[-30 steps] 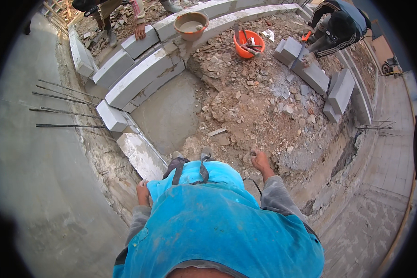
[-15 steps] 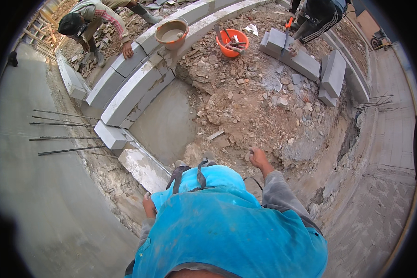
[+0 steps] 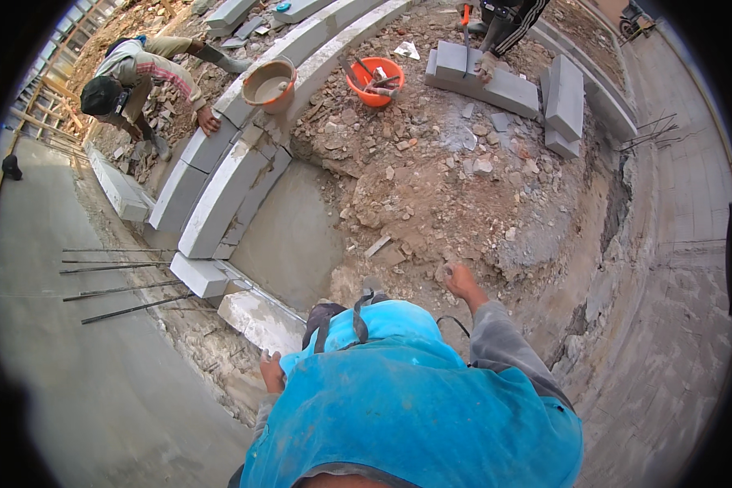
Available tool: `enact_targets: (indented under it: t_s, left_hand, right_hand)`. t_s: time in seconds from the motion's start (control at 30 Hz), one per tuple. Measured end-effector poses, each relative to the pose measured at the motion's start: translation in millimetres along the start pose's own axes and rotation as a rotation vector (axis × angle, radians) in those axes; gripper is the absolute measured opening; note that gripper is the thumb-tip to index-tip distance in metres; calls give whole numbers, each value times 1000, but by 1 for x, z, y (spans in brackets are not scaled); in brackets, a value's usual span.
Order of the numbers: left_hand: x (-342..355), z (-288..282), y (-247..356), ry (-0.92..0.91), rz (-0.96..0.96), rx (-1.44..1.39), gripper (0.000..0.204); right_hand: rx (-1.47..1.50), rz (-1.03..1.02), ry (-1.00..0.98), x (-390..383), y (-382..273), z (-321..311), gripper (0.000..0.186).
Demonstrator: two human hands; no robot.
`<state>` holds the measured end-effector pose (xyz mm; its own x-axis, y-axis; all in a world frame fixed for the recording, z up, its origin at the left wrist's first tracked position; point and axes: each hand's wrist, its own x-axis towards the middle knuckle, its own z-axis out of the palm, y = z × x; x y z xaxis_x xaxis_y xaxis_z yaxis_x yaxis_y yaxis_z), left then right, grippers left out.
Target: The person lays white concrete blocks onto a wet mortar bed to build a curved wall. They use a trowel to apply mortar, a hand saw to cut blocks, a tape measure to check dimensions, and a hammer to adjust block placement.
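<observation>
My right hand (image 3: 461,281) is held forward above the rubble (image 3: 398,203), fingers curled closed; what, if anything, lies in them I cannot make out. My left hand (image 3: 272,372) hangs low beside my blue top (image 3: 407,407), fingers loosely bent and slightly apart, near a stained white block (image 3: 260,321); I cannot tell whether it touches it. Ahead on the left, curved rows of pale blocks (image 3: 220,191) border a wet grey concrete patch (image 3: 276,228). Dark rebar rods (image 3: 114,267) jut out beside them.
A co-worker (image 3: 138,98) bends over the blocks at upper left, beside a mortar bucket (image 3: 270,98). An orange basin of tools (image 3: 370,98) sits on rubble. Another co-worker (image 3: 504,28) holds an orange-handled saw (image 3: 466,41) at stacked blocks (image 3: 504,89). A broken edge (image 3: 610,228) runs along the right.
My view has shifted, so the scene slides leftward and more of the left co-worker shows. The saw blade now stands more upright at the block. My hands have barely moved relative to my body.
</observation>
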<state>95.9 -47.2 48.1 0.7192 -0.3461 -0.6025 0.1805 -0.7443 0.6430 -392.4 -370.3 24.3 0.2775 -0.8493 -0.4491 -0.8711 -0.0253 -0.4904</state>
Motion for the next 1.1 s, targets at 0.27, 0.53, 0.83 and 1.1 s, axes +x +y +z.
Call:
enact_targets:
  t_s: [0.27, 0.53, 0.83, 1.1]
  left_hand:
    - [29, -5, 18, -72, 45, 52, 67]
    - [76, -25, 5, -98, 53, 32, 69]
    - [100, -51, -11, -162, -32, 3, 73]
    - [122, -54, -10, -161, 8, 40, 73]
  right_hand:
    - [3, 129, 41, -31, -17, 4, 37]
    - [44, 220, 101, -73, -37, 31, 40]
    - [112, 180, 120, -107, -56, 55, 42]
    - [73, 191, 128, -103, -69, 49, 39]
